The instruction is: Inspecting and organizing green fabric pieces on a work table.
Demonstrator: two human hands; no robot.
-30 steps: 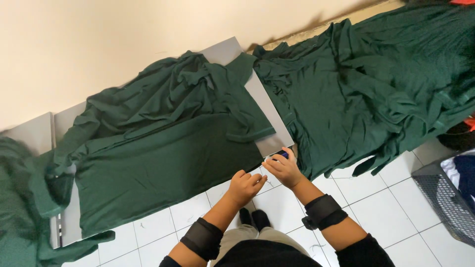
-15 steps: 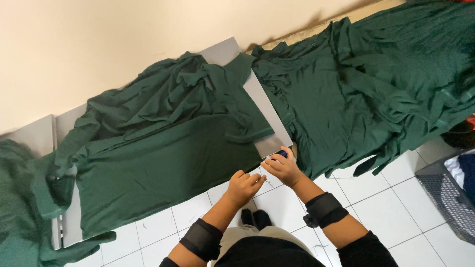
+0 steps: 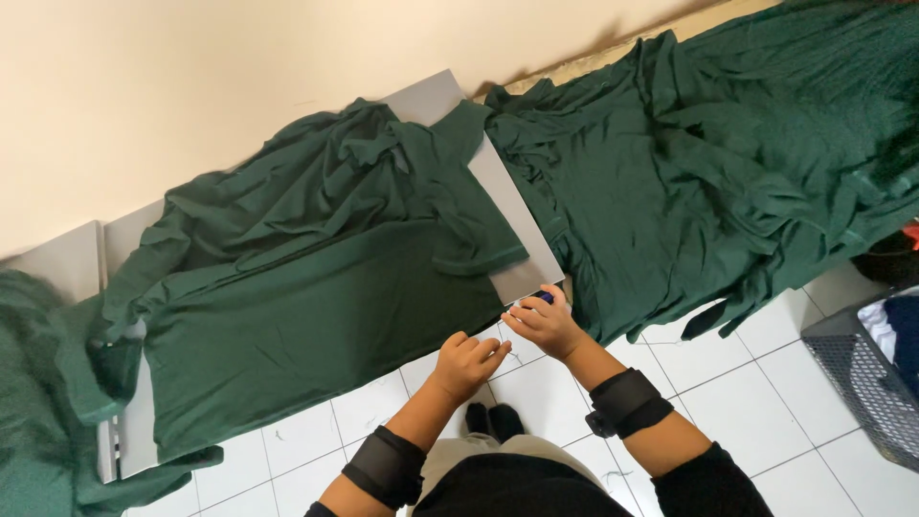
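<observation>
Little has changed: our right hand [image 3: 544,324] still pinches a small blue object [image 3: 545,298] at the grey tabletop [image 3: 522,215] edge; our left hand [image 3: 468,362], loosely curled, hovers at its seven o'clock beside the green shirt [image 3: 316,287].

Bare forearms, each with a black strap band [image 3: 627,402] — dark sleeves, khaki trousers, black socks.

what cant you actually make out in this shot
- Head view: the small blue thing in the right hand is mostly wrapped by its fingers; its kind is unclear.
- The left hand is curled; any contents are hidden.
- The grey basket is cut off by the right edge.
- The grey table is largely covered by green garments.
</observation>
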